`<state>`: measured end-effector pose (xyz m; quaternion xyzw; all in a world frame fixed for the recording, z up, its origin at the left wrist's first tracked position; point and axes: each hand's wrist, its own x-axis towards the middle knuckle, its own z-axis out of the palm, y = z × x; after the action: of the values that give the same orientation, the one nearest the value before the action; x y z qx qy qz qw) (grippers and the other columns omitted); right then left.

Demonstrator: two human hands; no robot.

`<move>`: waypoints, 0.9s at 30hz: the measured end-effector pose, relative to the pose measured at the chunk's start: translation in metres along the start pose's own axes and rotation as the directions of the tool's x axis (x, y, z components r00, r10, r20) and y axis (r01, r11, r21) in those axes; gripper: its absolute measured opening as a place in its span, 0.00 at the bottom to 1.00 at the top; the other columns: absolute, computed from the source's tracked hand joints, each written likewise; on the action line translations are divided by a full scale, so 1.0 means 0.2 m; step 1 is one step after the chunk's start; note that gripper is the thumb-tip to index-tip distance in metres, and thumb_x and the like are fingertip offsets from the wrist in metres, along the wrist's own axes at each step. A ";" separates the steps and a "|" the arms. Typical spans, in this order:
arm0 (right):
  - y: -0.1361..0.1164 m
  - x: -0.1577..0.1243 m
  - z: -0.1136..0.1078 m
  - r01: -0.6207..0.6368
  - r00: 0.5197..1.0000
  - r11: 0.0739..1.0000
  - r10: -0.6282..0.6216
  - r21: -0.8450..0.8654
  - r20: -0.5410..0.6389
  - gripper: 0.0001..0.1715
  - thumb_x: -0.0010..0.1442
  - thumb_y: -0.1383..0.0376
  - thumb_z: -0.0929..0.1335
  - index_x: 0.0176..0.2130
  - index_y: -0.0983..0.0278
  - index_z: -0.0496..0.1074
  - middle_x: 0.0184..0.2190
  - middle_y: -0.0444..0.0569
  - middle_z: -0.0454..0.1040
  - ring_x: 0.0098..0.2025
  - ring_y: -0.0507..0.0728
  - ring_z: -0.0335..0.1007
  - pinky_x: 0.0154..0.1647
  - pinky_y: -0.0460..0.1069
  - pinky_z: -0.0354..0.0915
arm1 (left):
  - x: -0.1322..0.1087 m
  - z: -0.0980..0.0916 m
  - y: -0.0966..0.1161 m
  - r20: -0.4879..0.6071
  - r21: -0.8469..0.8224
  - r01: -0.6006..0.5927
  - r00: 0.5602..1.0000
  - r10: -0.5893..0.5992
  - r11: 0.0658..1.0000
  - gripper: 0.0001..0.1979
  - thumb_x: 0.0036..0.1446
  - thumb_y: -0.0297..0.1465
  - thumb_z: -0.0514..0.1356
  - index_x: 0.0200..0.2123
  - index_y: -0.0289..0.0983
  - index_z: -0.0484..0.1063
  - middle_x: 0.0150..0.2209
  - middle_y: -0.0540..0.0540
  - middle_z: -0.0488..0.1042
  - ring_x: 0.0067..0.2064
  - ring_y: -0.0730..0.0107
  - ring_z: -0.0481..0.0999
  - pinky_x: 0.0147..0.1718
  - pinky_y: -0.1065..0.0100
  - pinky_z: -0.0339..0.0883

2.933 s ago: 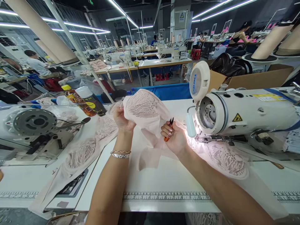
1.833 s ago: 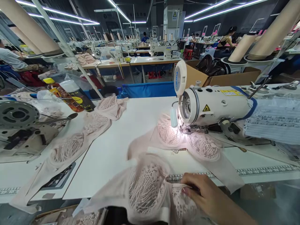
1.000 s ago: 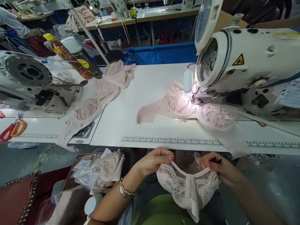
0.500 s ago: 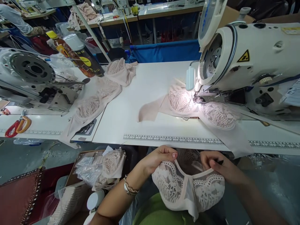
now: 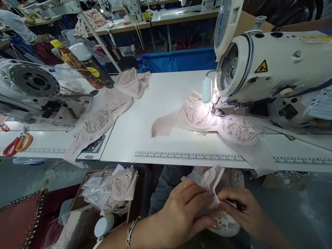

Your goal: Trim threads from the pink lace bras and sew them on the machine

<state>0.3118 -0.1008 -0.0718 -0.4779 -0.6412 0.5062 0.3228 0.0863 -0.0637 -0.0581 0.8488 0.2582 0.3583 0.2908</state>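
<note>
1. A white sewing machine [image 5: 275, 69] is seen on the right of the desk [image 5: 160, 103], with its small lamp lit over the needle area.
2. A second machine [image 5: 33, 90] is seen tipped on its side at the far left of the desk.
3. A pale pink lace bra [image 5: 220, 124] is laid under the needle of the white machine, with one band end hanging over the front edge of the desk.
4. A row of similar lace pieces [image 5: 101, 117] is spread on the desk between the two machines.
5. A box of bagged lace pieces [image 5: 111, 190] is seen below the desk edge, on the left.
6. Another lace bra [image 5: 223, 193] is held below the desk edge, in the lap area, bunched between both hands.
7. The left hand [image 5: 189, 211] is laid over this bra, its fingers curled and closed on the fabric; a ring and a bracelet are worn.
8. The right hand [image 5: 243, 211] is closed on the bra's strap edge, fingers pinched narrowly; a small dark object is partly hidden in it.
9. Red and orange scissors [image 5: 17, 145] are left on the desk at the far left edge.
</note>
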 end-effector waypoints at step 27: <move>0.12 -0.07 -0.09 0.178 0.971 0.977 -0.194 -0.119 -0.142 0.19 0.68 0.55 0.67 0.27 0.60 0.74 0.26 0.49 0.73 0.22 0.53 0.69 0.19 0.46 0.61 | -0.01 0.03 -0.17 -0.267 -0.126 0.140 0.949 -0.169 0.982 0.07 0.60 0.22 0.65 0.41 0.35 0.76 0.35 0.43 0.77 0.37 0.67 0.76 0.35 0.70 0.72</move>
<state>0.3403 -0.1075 -0.0882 -0.4694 -0.6822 0.4013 0.3914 0.0806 -0.0433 -0.0856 0.7510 0.3429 0.4626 0.3232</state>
